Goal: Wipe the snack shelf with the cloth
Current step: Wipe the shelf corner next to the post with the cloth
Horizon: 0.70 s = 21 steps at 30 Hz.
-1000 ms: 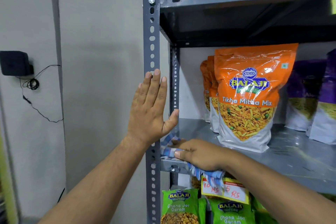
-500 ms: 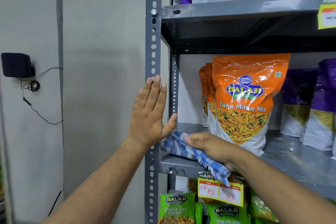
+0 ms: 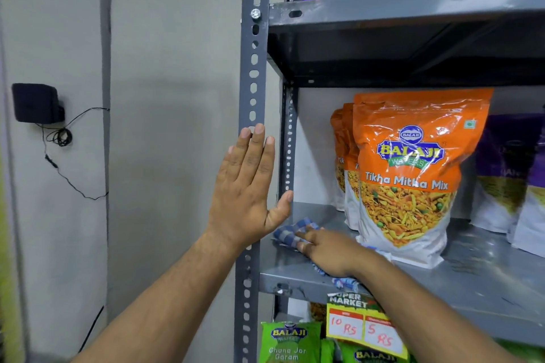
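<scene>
A: Where is the cloth?

B: The blue-checked cloth (image 3: 290,233) lies on the grey snack shelf (image 3: 486,277), in its left front corner, just left of the orange snack bag (image 3: 413,174). The right hand (image 3: 327,249) is pressed flat on top of it — fingers stretched toward the corner, pinning the fabric down rather than wrapped around it. A bit of cloth also shows at the shelf's front edge, by the wrist.

A: And the other hand?

B: The left hand (image 3: 246,191) is spread open, palm against the perforated upright post (image 3: 253,68), fingers straight and together, thumb out toward the inner post — gripping nothing.

A: What else is around?

B: More orange bags stand behind the front one, purple bags (image 3: 513,174) sit to the right, and a yellow price tag (image 3: 364,324) hangs from the shelf's front lip. Green packets (image 3: 290,342) are on the level below. A small black box (image 3: 37,102) with a wire is on the wall at left
</scene>
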{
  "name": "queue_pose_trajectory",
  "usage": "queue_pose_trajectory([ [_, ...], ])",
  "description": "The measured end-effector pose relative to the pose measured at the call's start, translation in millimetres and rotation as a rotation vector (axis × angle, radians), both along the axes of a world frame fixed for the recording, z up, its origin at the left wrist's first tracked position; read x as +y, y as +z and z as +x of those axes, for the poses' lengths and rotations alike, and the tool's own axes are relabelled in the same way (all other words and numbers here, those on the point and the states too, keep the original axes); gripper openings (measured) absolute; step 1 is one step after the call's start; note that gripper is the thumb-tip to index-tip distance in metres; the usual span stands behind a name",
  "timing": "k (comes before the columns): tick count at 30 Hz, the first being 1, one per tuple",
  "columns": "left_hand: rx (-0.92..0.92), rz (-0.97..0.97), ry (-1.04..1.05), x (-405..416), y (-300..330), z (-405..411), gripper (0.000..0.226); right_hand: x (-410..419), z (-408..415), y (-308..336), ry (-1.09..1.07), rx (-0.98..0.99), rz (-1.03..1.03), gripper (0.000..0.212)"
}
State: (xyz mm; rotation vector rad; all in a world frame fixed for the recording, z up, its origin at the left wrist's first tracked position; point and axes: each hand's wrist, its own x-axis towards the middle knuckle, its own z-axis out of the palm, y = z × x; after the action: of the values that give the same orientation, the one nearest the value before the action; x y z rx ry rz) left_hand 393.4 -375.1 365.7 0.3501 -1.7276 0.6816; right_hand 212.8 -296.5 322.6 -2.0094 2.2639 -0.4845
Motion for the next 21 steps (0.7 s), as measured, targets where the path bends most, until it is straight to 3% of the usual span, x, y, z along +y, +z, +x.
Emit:
queue_pose_trajectory([
  [7, 0.001, -0.01, 0.03, 1.8, -0.5, -0.8, 0.076, 39.1, 34.8, -1.5, 0.141, -0.03, -0.03, 0.042],
  [12, 0.018, -0.014, 0.035, 1.9, -0.3, -0.6, 0.076, 54.7, 27.6, 16.8, 0.083, -0.331, -0.145, 0.026],
  [17, 0.014, -0.022, 0.033, 1.0, 1.3, -2.0, 0.076, 18.4, -4.7, 38.5, -0.133, -0.022, -0.379, 0.032],
  [21, 0.022, -0.029, 0.029, 0.9, 0.7, -1.4, 0.075, -21.4, -15.6, 20.7, -0.278, 0.104, -0.139, 0.024],
])
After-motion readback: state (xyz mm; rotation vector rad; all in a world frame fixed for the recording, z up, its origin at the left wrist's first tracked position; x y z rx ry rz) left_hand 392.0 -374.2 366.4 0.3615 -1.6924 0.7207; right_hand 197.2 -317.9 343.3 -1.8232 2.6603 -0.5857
